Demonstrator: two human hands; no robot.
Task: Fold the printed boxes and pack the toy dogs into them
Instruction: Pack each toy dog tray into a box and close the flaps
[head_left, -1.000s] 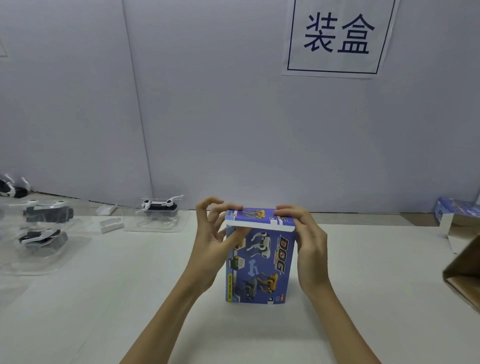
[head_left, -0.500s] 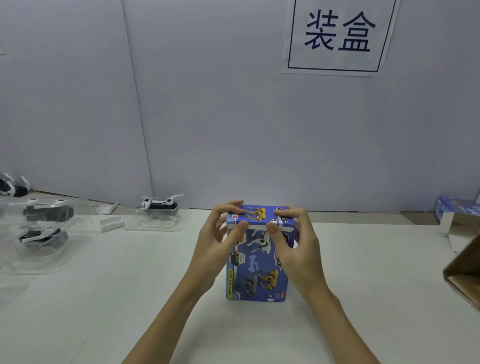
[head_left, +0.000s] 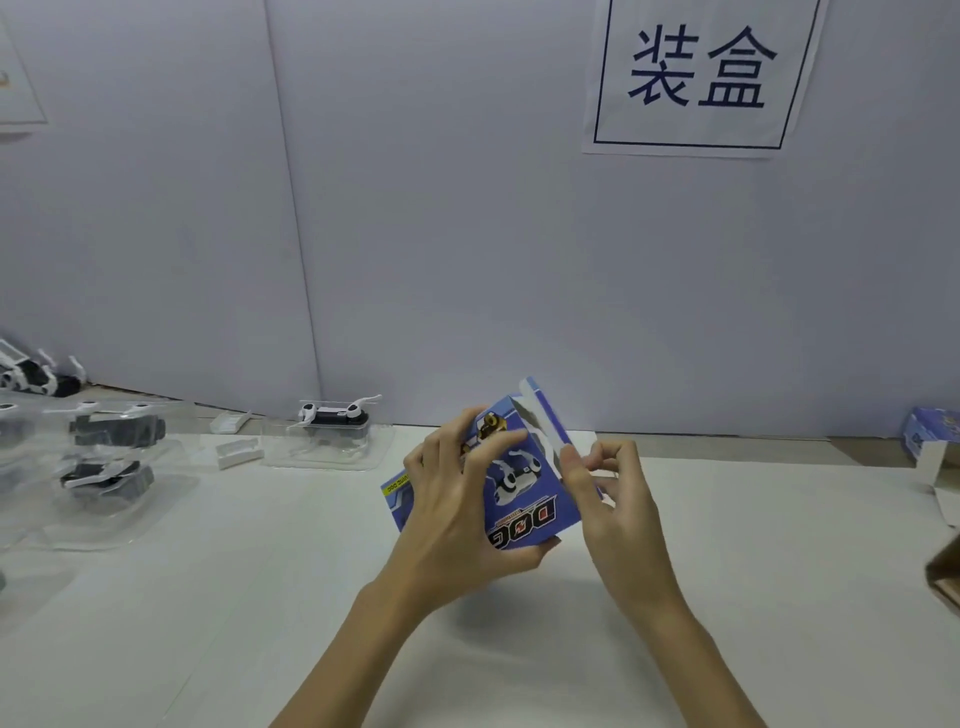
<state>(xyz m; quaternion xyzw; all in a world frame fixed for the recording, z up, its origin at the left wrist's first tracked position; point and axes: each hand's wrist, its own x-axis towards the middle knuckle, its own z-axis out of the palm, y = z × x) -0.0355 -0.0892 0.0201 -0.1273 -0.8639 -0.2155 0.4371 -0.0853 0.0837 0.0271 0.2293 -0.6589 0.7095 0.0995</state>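
Observation:
A blue printed box (head_left: 524, 483) with "DOG" lettering and dog pictures is lifted off the white table (head_left: 260, 597) and tipped over, its print upside down to me. My left hand (head_left: 452, 514) grips it from the left, fingers over the front face and thumb under the lower edge. My right hand (head_left: 608, 493) is at the box's right end, its fingers pinching a white-backed end flap that stands open. Toy dogs in clear plastic trays sit at the left: one (head_left: 332, 418) near the wall, others (head_left: 111, 431) further left.
A further printed box (head_left: 930, 447) lies open at the far right by the wall, with a brown carton's corner (head_left: 945, 577) at the right edge. Small white plastic pieces (head_left: 236, 449) lie near the dog trays. A paper sign (head_left: 701, 78) hangs on the wall.
The box stood upright on the table with both hands pressing its top flap shut. Now it is lifted and turned over, and the right hand has moved to the open flap at the other end.

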